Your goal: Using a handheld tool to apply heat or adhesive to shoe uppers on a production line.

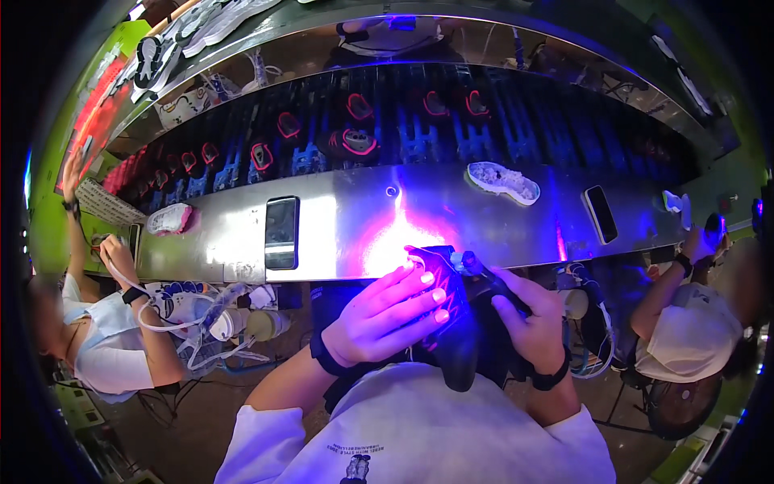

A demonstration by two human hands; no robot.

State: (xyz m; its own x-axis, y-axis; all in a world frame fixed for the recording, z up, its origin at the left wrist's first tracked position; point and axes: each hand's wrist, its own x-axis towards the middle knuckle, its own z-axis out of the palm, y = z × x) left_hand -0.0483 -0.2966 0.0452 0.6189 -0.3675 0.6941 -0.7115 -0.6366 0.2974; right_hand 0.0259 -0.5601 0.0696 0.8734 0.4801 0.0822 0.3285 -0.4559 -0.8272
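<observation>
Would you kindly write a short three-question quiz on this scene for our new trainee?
1. True or false: the left hand's fingers are well away from the dark shoe.
2. What lies on the metal bench, just left of the phone beyond the purple glow? A) a hammer B) a white sole C) a cup
3. How many black bands are on the person's own wrists?

Key: 1. False, they rest on it. 2. B. 3. Two.

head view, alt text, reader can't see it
A person's left hand holds a dark, shoe-like item under purple light; the right hand holds a dark tool close to it. Phones and a white shoe piece lie on the metal bench beyond, with co-workers either side.
</observation>
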